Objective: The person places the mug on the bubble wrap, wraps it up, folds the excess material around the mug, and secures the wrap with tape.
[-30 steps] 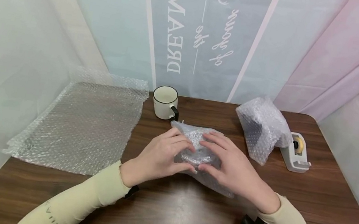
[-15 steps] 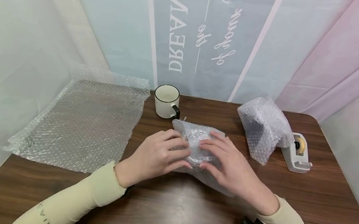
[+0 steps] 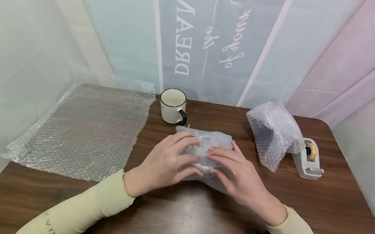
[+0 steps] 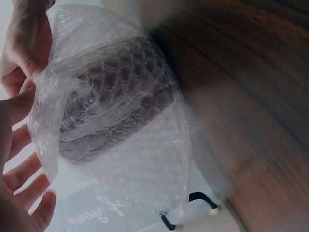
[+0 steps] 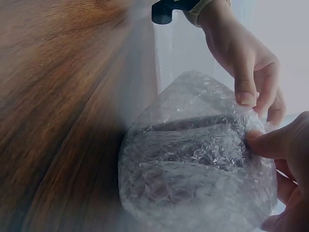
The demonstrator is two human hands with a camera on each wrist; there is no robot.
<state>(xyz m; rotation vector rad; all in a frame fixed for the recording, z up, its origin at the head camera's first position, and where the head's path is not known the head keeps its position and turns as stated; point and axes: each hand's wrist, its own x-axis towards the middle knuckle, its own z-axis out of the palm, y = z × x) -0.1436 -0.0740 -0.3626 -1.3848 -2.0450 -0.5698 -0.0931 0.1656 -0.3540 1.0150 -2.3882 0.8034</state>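
Note:
A bubble-wrapped bundle [image 3: 206, 143] sits on the table between both hands; what is inside shows only as a darker band through the wrap [image 4: 118, 101]. From one side my left hand [image 3: 169, 158] rests its spread, slightly bent fingers on the bundle's top, thumb toward the near edge. Opposite it, my right hand [image 3: 242, 176] touches the top too, its thumb pressing the clear wrap [image 5: 193, 164] in the right wrist view. The fingertips of the two hands stand a little apart. Just behind the bundle is a white enamel mug [image 3: 172, 107] with a black rim and handle.
A flat sheet of bubble wrap [image 3: 96, 128] covers the left of the wooden table [image 3: 186, 228]. Another bubble-wrapped bundle [image 3: 275, 131] lies at the back right, against a white tape dispenser [image 3: 310, 166] with a yellow roll. Fabric hangs behind the table.
The fingers of both hands have shifted slightly on the bundle's top, and the wrap there looks flatter. The bundle has turned a little. Mug, sheet and dispenser stay put.

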